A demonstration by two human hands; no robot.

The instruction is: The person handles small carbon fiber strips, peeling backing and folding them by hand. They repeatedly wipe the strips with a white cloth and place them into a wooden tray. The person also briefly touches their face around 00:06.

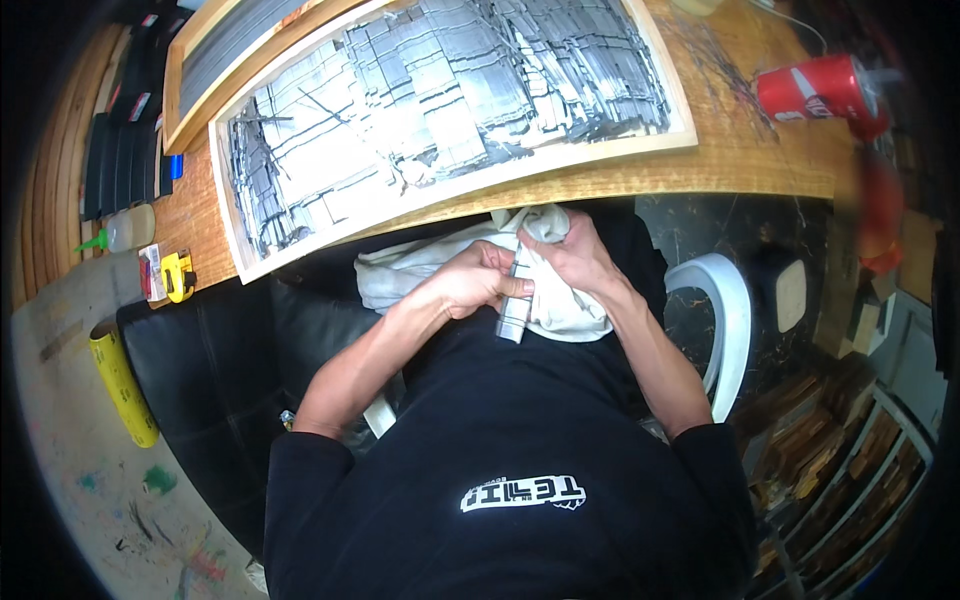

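Observation:
My left hand [478, 282] is closed, with thumb and fingers pinching a flat grey strip with dark crosswise lines [512, 325]. The strip's lower end sticks out below my thumb. A crumpled off-white cloth [565, 308] lies over my lap, just under the table edge. My right hand [578, 256] is closed on a bunched part of this cloth, right beside the strip. Some of its fingers are hidden by the cloth. Beyond both hands, a shallow wooden tray [672, 85] on the table holds many similar grey pieces.
A second wooden frame [185, 95] stands at the far left of the wooden table [740, 165]. A red can [815, 90] is at the right. A yellow tape measure [179, 277] and a small bottle [130, 228] sit at the left. A white chair arm [735, 320] curves at my right.

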